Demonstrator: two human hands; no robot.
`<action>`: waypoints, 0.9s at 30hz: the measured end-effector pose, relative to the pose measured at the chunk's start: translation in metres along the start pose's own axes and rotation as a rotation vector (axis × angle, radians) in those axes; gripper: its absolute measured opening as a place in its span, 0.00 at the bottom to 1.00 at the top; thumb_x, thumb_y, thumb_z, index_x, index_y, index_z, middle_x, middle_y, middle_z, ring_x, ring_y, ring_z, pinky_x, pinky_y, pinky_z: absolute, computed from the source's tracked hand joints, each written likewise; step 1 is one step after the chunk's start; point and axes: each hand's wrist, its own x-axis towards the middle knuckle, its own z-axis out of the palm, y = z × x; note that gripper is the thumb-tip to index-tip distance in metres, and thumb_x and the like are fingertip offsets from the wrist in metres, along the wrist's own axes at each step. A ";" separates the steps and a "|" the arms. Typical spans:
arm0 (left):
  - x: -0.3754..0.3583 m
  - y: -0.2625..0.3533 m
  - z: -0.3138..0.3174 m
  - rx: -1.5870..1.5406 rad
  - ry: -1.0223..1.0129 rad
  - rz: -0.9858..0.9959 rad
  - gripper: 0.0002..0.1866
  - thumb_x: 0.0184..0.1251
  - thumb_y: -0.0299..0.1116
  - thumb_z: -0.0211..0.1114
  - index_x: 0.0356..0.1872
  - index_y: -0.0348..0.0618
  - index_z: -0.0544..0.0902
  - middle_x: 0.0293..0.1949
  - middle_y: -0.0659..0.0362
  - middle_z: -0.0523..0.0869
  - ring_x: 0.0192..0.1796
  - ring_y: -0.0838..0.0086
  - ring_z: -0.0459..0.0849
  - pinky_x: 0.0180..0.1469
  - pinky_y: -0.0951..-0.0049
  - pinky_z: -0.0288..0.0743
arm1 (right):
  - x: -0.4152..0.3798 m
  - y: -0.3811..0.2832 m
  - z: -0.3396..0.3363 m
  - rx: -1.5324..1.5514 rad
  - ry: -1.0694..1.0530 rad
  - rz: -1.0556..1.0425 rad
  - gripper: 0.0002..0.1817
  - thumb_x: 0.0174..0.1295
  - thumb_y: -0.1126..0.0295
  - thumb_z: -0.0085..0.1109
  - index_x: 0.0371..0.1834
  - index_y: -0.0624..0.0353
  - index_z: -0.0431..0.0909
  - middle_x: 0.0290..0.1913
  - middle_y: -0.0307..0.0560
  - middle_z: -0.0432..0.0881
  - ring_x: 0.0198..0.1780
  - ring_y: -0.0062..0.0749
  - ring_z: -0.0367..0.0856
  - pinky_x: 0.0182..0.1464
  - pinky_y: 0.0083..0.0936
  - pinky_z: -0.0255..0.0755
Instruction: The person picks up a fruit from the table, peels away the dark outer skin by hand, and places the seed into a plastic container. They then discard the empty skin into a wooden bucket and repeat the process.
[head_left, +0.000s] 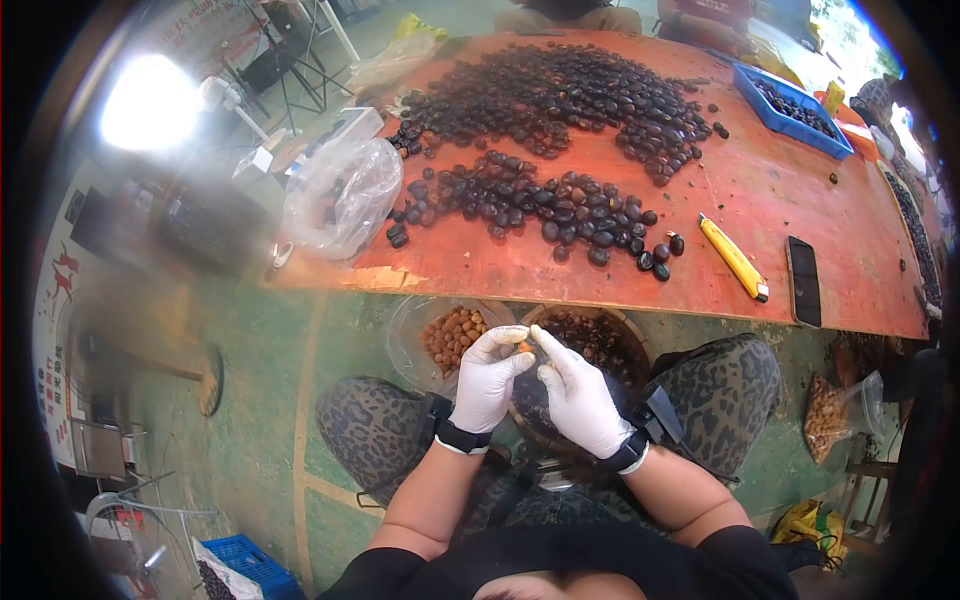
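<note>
My left hand (pixel 487 382), in a white glove, pinches a small orange-brown nut (pixel 524 347) between thumb and fingertips. My right hand (pixel 583 397), also gloved, meets it there with fingers closed on the same nut; fingertips hide most of it. Below and to the left, a clear plastic tub (pixel 403 352) holds several peeled brown nuts (pixel 455 336). Under my right hand sits a round basin (pixel 640 352) with dark shell pieces (pixel 590 335) in it. Many dark, glossy unpeeled nuts (pixel 560 90) lie heaped on the red table (pixel 480 272) ahead.
On the table lie a yellow utility knife (pixel 734 258), a black phone (pixel 803 281), a clear plastic bag (pixel 345 205) and a blue tray (pixel 795 118) of dark nuts. A bag of brown nuts (pixel 825 420) stands at right. People sit across the table.
</note>
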 end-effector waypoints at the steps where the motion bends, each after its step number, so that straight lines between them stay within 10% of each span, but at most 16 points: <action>1: 0.000 0.000 0.001 0.011 0.010 -0.005 0.18 0.55 0.11 0.64 0.47 0.36 0.80 0.47 0.57 0.83 0.49 0.74 0.81 0.56 0.75 0.74 | 0.000 -0.001 0.001 -0.005 0.004 0.017 0.28 0.63 0.77 0.52 0.68 0.54 0.66 0.43 0.58 0.79 0.43 0.53 0.80 0.45 0.36 0.76; 11: -0.001 0.003 0.012 0.206 0.093 0.048 0.15 0.56 0.15 0.67 0.44 0.38 0.79 0.41 0.60 0.83 0.42 0.78 0.81 0.48 0.78 0.76 | 0.005 -0.004 -0.002 0.149 -0.022 0.064 0.24 0.63 0.79 0.50 0.65 0.57 0.70 0.51 0.62 0.80 0.52 0.53 0.81 0.53 0.33 0.75; 18: -0.002 0.012 0.010 0.437 0.047 -0.131 0.14 0.61 0.17 0.64 0.48 0.34 0.81 0.42 0.58 0.85 0.42 0.79 0.82 0.48 0.78 0.77 | 0.017 0.022 -0.001 0.389 0.000 0.315 0.19 0.67 0.77 0.47 0.61 0.61 0.72 0.31 0.40 0.76 0.31 0.18 0.70 0.38 0.19 0.70; 23: 0.000 0.011 0.011 0.294 0.061 -0.188 0.15 0.65 0.19 0.61 0.54 0.31 0.79 0.48 0.56 0.83 0.47 0.74 0.83 0.53 0.75 0.78 | 0.022 0.017 -0.028 0.248 -0.126 0.444 0.19 0.67 0.74 0.49 0.61 0.65 0.72 0.28 0.45 0.78 0.31 0.22 0.74 0.40 0.20 0.71; 27: 0.000 0.010 0.008 0.174 0.103 -0.184 0.16 0.66 0.20 0.60 0.55 0.32 0.76 0.48 0.55 0.82 0.48 0.73 0.83 0.55 0.72 0.78 | 0.007 0.020 -0.012 -0.120 -0.021 0.048 0.22 0.64 0.74 0.52 0.62 0.64 0.70 0.44 0.63 0.82 0.46 0.55 0.82 0.47 0.37 0.77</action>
